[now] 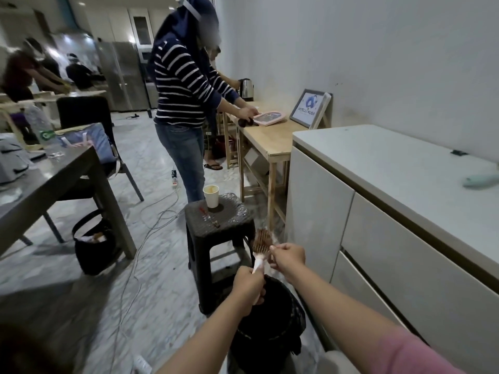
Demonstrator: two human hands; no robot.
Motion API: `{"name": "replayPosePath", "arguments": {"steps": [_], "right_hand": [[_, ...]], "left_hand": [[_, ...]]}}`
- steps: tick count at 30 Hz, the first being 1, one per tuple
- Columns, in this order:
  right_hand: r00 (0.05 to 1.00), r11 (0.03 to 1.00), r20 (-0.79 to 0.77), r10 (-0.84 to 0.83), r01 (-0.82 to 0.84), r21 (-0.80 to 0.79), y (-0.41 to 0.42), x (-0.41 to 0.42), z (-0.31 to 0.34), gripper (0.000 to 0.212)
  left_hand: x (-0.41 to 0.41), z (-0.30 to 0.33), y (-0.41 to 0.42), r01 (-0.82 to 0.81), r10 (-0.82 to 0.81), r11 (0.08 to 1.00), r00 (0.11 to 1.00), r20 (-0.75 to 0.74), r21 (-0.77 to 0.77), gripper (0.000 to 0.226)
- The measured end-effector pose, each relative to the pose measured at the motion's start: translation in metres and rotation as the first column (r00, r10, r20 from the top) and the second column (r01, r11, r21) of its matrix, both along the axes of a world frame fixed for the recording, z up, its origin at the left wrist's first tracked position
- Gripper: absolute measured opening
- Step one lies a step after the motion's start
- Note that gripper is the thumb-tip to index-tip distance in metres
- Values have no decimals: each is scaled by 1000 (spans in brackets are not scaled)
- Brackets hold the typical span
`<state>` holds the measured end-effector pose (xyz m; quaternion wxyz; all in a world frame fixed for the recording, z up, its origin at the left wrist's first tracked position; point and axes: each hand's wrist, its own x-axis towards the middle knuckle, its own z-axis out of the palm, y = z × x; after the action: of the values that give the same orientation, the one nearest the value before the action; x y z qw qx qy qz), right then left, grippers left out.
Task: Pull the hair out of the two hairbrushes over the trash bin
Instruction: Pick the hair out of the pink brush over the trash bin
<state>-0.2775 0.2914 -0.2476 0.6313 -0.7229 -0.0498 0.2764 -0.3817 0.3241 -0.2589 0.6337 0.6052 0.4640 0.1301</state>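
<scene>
We are gripping the hairbrush (pixel 262 242) handle in our left hand (pixel 249 283) while our right hand (pixel 287 259) is pinching at its bristles, and we judge it best to be keeping both above the trash bin (pixel 270 327) so loosened hair falls in.

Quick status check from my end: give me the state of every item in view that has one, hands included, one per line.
Hairbrush: held upright by its white handle, bristle head up, above the bin.
Left hand: grips the brush handle.
Right hand: fingers pinched at the brush head; hair strands too blurred to confirm.
Trash bin: open, black, under both hands.
Paper cup: upright on the stool.
Stool: standing beside the bin.
Kettle: upright, lid shut.
</scene>
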Motion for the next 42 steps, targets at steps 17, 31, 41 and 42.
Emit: {"name": "replayPosePath", "arguments": {"steps": [17,31,41,42], "right_hand": [[982,999,187,8,-14,30,-40,-4,16,9],[982,890,-53,-183,188,415,-69,52,46,17],[972,987,230,-54,86,-135,-27,79,9,16],[966,976,257,-7,62,-206,-20,78,5,15]], "left_hand": [[25,11,5,-165,191,961,976,104,-220,33],[20,-4,92,-439,442,881,896,-25,-177,25],[4,-14,92,-263,278,956,954,-113,128,31],[5,-14,89,-213,230,966,967,-109,145,31]]}}
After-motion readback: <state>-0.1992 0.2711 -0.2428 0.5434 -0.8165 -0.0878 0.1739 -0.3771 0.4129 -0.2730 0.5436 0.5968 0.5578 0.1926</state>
